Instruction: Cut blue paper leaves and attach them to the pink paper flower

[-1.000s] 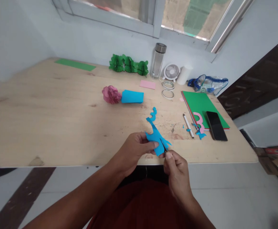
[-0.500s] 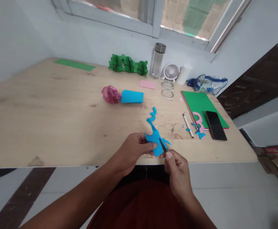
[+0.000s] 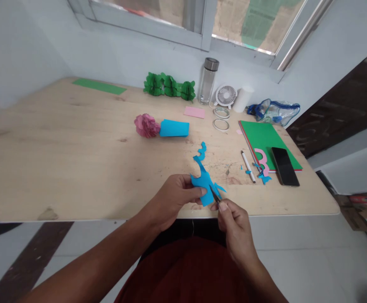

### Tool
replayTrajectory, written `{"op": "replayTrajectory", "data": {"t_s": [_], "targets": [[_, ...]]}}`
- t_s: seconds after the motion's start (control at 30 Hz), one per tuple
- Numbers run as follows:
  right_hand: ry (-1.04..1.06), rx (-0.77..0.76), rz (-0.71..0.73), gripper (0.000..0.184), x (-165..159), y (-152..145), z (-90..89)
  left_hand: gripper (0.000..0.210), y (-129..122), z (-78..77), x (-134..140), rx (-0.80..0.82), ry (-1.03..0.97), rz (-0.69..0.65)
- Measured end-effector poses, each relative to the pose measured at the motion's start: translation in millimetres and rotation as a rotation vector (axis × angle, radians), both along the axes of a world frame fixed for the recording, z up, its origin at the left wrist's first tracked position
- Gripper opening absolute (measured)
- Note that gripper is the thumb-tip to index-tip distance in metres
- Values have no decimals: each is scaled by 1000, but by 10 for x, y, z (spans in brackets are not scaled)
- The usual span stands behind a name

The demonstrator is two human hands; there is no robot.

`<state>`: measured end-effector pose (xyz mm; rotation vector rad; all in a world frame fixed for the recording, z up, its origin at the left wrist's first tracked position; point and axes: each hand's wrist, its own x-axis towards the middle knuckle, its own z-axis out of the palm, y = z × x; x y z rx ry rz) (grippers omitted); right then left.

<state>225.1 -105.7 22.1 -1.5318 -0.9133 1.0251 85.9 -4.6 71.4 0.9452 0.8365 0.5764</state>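
Between thumb and fingers my left hand (image 3: pixel 183 191) pinches a piece of blue paper (image 3: pixel 204 185) above the table's front edge. My right hand (image 3: pixel 233 216) is closed on a pair of dark scissors (image 3: pixel 215 195), whose handles are hidden in the fingers. The blades lie across the right side of the blue paper. Just beyond the hands, a wavy blue paper strip (image 3: pixel 202 150) rests on the wood. A pink paper flower (image 3: pixel 146 126) and a folded blue paper stack (image 3: pixel 174 128) lie farther back.
Along the wall stand a green paper garland (image 3: pixel 170 86), a glass bottle (image 3: pixel 208 82) and a small fan (image 3: pixel 226 96). Tape rolls (image 3: pixel 221 125) lie before them. To the right are a white pen (image 3: pixel 248 166), green sheets (image 3: pixel 265 136), a phone (image 3: pixel 285 166) and blue scraps (image 3: pixel 265 179).
The scissors' blades have shifted very slightly left on the blue paper. My left hand and the paper have moved slightly. Things on the table stay in place.
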Motion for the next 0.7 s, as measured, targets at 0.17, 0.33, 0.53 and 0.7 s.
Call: {"op": "replayTrajectory", "data": {"t_s": [0.17, 0.33, 0.53, 0.7], "targets": [[-10, 18, 11, 41, -5, 33, 40, 8, -2, 5, 17, 24, 11, -45], [-35, 40, 7, 41, -8, 54, 53, 8, 2, 8, 30, 31, 40, -58], [-60, 42, 13, 41, -3, 61, 63, 9, 22, 15, 29, 18, 38, -66], [-55, 31, 16, 40, 6, 64, 59, 9, 20, 23, 16, 20, 42, -74]]}}
